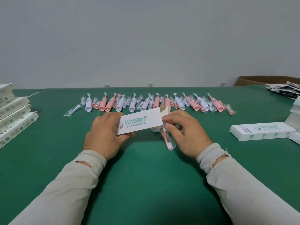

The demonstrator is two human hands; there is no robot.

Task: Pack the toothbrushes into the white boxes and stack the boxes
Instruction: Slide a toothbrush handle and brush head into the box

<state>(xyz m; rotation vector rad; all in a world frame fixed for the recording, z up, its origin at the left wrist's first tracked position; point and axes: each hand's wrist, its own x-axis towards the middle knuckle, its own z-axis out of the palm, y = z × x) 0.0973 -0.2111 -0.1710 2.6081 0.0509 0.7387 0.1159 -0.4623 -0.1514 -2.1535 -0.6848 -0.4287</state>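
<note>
1. Green tabletop [146,168] ran up to a pale wall; both forearms in beige sleeves reached in from the near edge.
2. White box [139,122] with teal "Wisdent" print was held just above the tabletop at centre, tilted, right end higher – its end flap [165,111] stood open.
3. Left hand [103,133] gripped the box's left end: fingers curled over the top edge, thumb under the lower edge.
4. Right hand [185,132] was at the open end; thumb and forefinger pinched at the box mouth, where a bit of bristle showed. Whether they held the flap or the contents could not be told.
5. A pink brush head in a clear bag [168,140] lay just below the box's open end, beside the right hand; whether it hung or rested on the tabletop was unclear.
6. Row of toothbrushes [149,103] – pink and white handles with bagged heads – lay across the tabletop beyond the hands.
7. Stacked white boxes [14,117] sat at the left edge.
8. One closed box [263,131] lay flat at right, more white boxes [293,117] behind it.
9. Loose leaflets [284,89] and a brown carton [266,80] were at far right.
</note>
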